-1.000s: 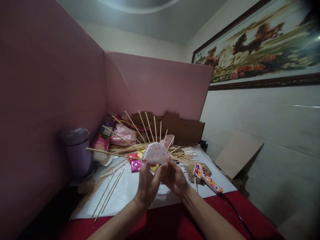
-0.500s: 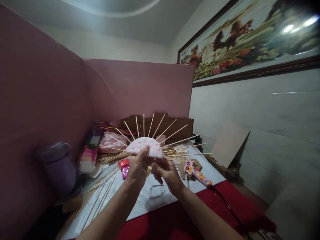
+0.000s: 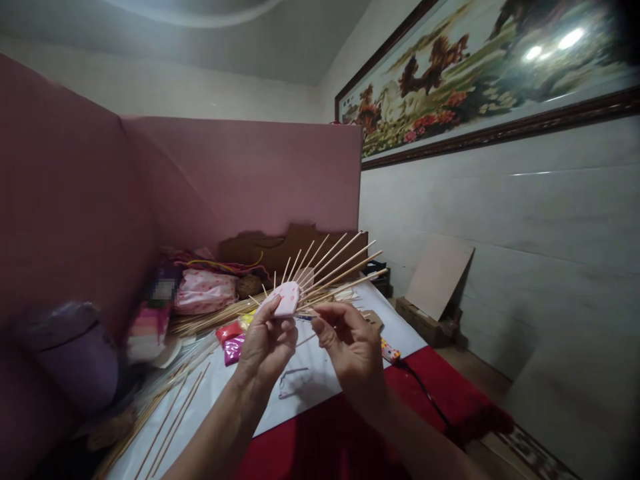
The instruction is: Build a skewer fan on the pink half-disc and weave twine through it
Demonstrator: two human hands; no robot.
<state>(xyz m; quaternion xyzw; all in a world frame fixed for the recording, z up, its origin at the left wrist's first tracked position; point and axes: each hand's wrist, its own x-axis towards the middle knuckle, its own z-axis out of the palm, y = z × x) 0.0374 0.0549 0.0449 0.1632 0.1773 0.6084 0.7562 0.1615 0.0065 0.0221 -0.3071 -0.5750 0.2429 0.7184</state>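
Observation:
My left hand (image 3: 267, 340) holds up a small half-round pad of white cloth with red dots (image 3: 286, 298), pinched at its lower edge. Several thin wooden skewers (image 3: 334, 262) stick out of the pad in a fan, pointing up and to the right. My right hand (image 3: 350, 340) is just right of the pad, fingers curled with thumb and forefinger close together near the skewers' base; whether they grip a skewer is unclear.
A white sheet (image 3: 320, 373) covers a red table (image 3: 350, 433). On it lie loose skewers (image 3: 170, 413), coloured packets (image 3: 231, 339), a dotted glue gun (image 3: 389, 351) with black cord and a pink pouch (image 3: 205, 292). A purple jar (image 3: 75, 353) stands left; pink boards (image 3: 240, 173) behind.
The pad has been turned, so its face looks narrower and the skewer fan swung from upright to the right. My right hand lifted to the skewers. The view shifted right.

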